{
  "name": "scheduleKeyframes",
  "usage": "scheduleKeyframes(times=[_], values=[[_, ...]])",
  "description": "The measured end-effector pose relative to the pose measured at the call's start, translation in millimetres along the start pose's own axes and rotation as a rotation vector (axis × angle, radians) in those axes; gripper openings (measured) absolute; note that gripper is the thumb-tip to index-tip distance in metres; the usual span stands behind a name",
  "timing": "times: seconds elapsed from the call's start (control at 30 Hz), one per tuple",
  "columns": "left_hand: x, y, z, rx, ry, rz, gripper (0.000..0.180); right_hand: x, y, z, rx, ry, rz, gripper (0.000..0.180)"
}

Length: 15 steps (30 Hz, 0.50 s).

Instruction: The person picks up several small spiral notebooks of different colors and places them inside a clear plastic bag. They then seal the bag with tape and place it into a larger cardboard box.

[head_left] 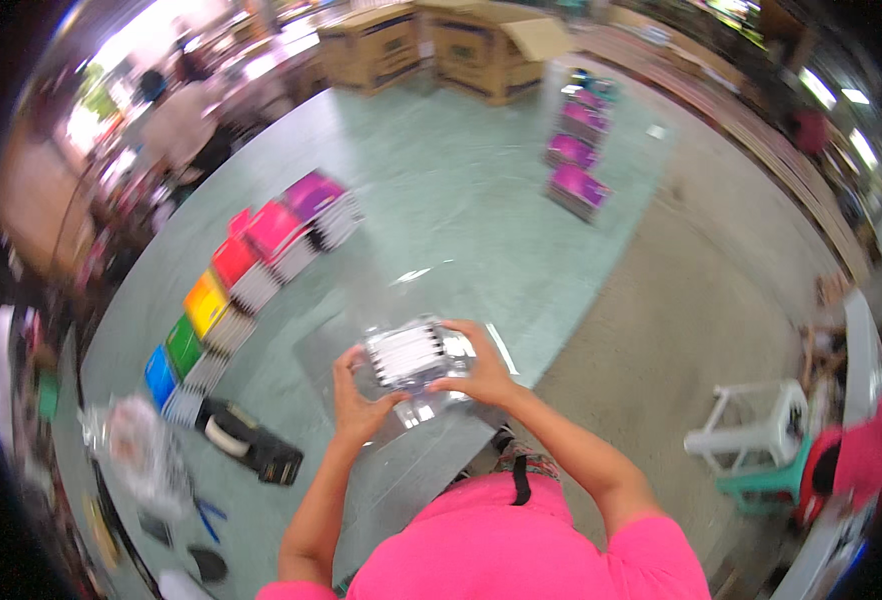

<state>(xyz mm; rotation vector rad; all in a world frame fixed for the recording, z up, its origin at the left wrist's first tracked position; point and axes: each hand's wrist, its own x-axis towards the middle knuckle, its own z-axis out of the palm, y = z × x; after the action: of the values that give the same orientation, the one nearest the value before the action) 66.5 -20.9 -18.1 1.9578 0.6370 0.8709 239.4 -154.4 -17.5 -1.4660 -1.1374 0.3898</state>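
Observation:
Above the near edge of the table, both hands hold a stack of thin white booklets [406,353] with dark marks along two sides, loosely covered in clear plastic film. My left hand [359,398] grips its left side, thumb at the near edge and fingers curled along the side. My right hand [479,368] clasps the right side, with thumb and forefinger apart around the corner. The clear film [423,408] spreads out past the stack and shines under the fingers. Motion blur hides the finer detail of the booklets.
A curved row of booklet stacks with coloured covers [206,302] stands left on the green table [441,190]. Close by lie a black tape dispenser [251,442], a plastic bag [141,455] and a blue-handled tool [209,518]. Purple packs [578,190] line the far right; cardboard boxes [481,55] stand behind.

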Motion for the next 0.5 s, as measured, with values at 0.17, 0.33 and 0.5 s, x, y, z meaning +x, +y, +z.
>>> scheduleKeyframes(times=[0.17, 0.33, 0.5], values=[[-23.2, 18.5, -16.1, 0.344, 0.050, 0.234, 0.056, 1.4, -17.0, 0.0, -0.298, -0.043, -0.379, 0.055], [-16.4, 33.2, -8.2, 0.359, 0.077, 0.266, 0.052, 13.7, -18.0, -19.5, -0.303, -0.007, -0.497, 0.053], [-16.6, 25.3, -4.2, 0.469, 0.085, 0.332, 0.050, 20.2, -16.9, -21.7, -0.474, -0.130, -0.554, 0.046]])
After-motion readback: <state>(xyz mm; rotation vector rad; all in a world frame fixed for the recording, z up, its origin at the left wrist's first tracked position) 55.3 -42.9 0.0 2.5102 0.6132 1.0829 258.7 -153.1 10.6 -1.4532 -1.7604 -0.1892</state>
